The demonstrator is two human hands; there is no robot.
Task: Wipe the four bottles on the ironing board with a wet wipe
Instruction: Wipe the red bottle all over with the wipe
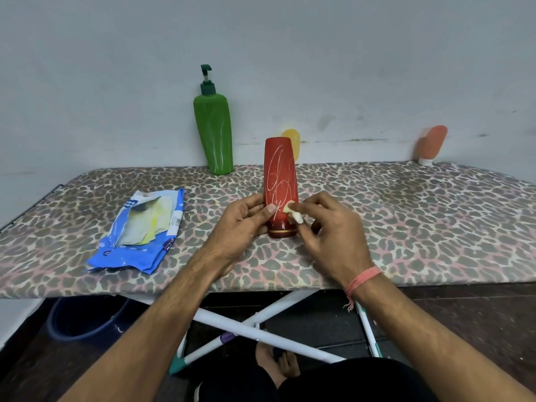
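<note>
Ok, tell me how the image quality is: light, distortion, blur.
Head view: soft, even light with no hard glare. Wide-angle distortion bows the ironing board edges. The red bottle, left hand and right hand with the wipe look sharp; the orange bottle at the far right looks soft, and the yellow bottle is mostly hidden.

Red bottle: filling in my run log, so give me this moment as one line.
left hand steadies red bottle upright | right hand presses wet wipe near base | white scribbles remain
</note>
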